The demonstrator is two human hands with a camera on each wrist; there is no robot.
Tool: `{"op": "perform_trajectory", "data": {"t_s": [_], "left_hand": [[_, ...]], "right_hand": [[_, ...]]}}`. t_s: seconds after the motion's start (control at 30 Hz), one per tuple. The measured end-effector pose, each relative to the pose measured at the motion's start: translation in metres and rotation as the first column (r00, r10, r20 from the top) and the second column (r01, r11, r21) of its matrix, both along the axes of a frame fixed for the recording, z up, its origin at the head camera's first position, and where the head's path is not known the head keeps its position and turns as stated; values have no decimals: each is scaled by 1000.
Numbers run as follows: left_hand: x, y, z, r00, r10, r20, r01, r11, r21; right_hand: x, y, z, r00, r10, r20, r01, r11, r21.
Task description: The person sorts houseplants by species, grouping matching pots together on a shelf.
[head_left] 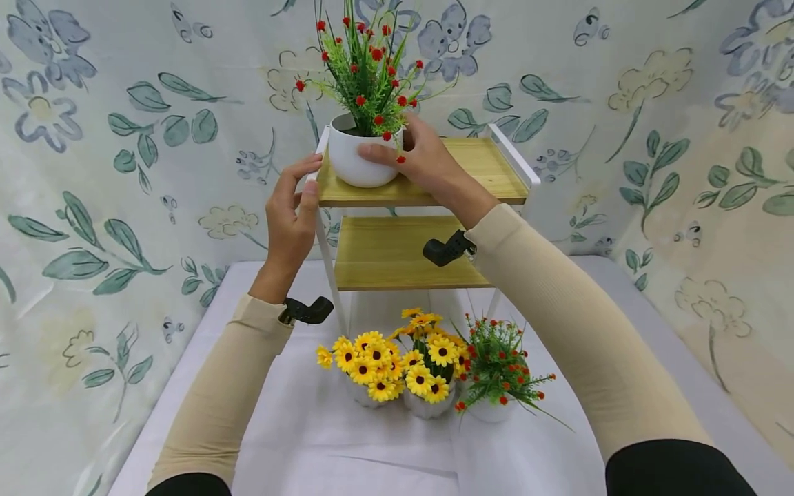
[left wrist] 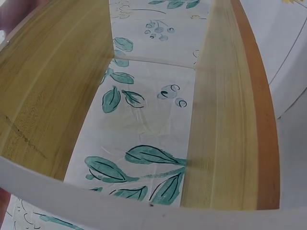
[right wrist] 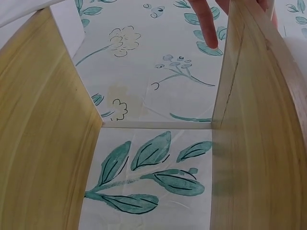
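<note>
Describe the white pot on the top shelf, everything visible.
The white pot is round, smooth and glossy, like ceramic. It holds green sprigs with small red blossoms and stands upright at the left end of the top wooden shelf. The right hand grips its right side, fingers across the front. The left hand hovers just left of it, apparently not touching.

1. Two pots of yellow daisies (head_left: 387,365) on the worktop (head_left: 310,441), touching each other, in front of the rack.
2. Small white pot of red-berried greenery (head_left: 496,375) just right of the daisies, touching them.
3. White cloth covers the worktop, creased near the front edge.
4. Floral backdrop (head_left: 124,172) with blue-green leaves and pale flowers hangs behind and at both sides; also seen in both wrist views (left wrist: 144,129) (right wrist: 148,120).
</note>
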State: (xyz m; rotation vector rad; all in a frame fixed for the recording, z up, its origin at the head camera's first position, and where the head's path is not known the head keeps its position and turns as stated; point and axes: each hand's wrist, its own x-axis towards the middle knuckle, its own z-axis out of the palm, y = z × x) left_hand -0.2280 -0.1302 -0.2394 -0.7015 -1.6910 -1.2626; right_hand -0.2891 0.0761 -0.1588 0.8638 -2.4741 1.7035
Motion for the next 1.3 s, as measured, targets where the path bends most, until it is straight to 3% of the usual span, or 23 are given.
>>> {"op": "perform_trajectory", "data": {"t_s": [0.3, 0.73, 1.1, 1.3], "left_hand": [[-1, 1, -1, 1000, -27, -10, 27, 999, 37], [-1, 1, -1, 1000, -12, -3, 12, 999, 30], [-1, 2, 0, 1000, -4, -18, 5, 999, 52], [0, 3, -1, 1000, -8, -11, 9, 999, 53]], "right_hand": [[1, -1, 2, 1000, 8, 7, -8, 997, 74], [0, -5, 1, 998, 56, -25, -54, 996, 74], [-2, -7, 4, 1000, -8, 29, 3, 988, 154], [-3, -7, 4, 999, -3, 43, -3, 990, 144]]}}
